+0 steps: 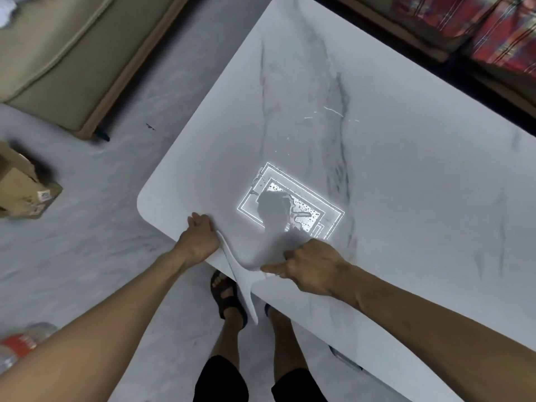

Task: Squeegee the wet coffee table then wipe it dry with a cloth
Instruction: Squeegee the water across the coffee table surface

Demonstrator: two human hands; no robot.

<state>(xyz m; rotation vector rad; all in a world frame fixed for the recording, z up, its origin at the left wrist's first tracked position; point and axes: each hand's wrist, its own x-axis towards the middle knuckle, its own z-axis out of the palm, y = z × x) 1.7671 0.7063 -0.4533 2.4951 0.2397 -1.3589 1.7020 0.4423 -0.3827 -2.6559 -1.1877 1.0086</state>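
A white marble coffee table (377, 146) fills the right of the view, its rounded near corner at the centre left. Water drops glisten in a bright ceiling-light reflection (301, 210) on its top. A white squeegee (240, 274) lies across the near edge, its handle sticking out over the floor toward my feet. My left hand (200, 236) holds the blade's left end at the table edge. My right hand (307, 268) grips the blade's right end, with the index finger stretched along it. No cloth is in view.
A beige sofa (58, 53) stands at the upper left, a cardboard box (20, 187) on the floor at left, a plastic bottle (20, 343) at lower left. Red patterned cushions (478, 30) lie beyond the table's far edge. My sandalled foot (226, 294) is beside the table.
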